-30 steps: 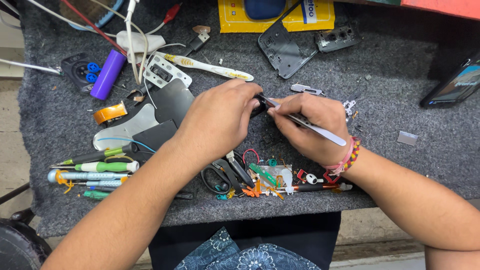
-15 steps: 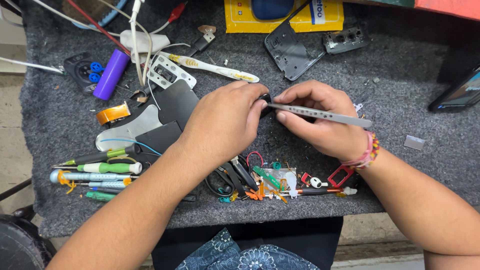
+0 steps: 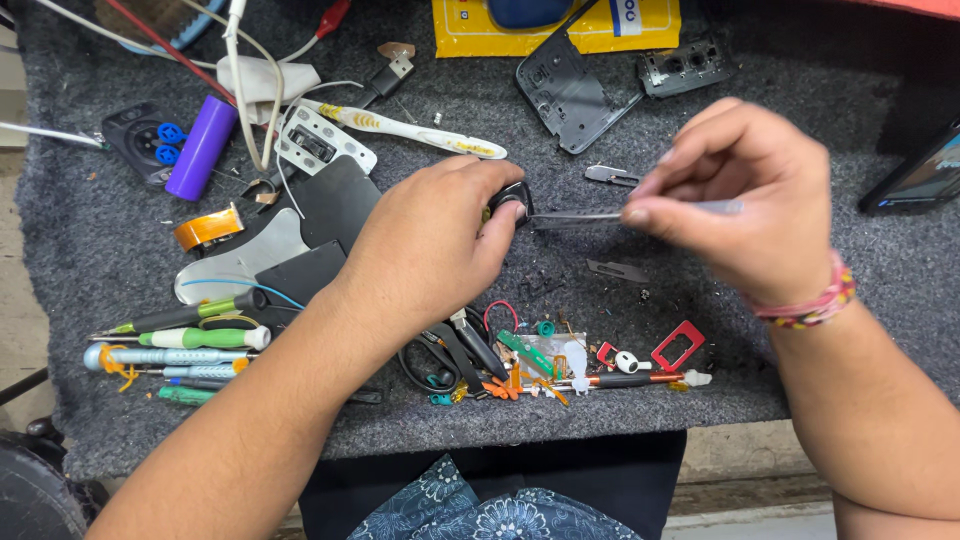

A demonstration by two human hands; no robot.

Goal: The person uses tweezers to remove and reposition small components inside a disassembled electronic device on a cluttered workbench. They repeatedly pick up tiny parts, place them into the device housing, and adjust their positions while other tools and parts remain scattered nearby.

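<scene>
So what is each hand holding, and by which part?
The right hand pinches metal tweezers near their back end. The left hand grips a small dark part at its fingertips; the exact hold is hidden.

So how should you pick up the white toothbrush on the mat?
Grip the toothbrush around the middle of its long handle, coming straight down from above. It lies flat on the grey mat, and that stretch looks bare. Its left end sits by a white plate and cables, so fingers would probably bump there.

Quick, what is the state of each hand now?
Left hand: closed on a small black part.
Right hand: closed, holding tweezers.
</scene>
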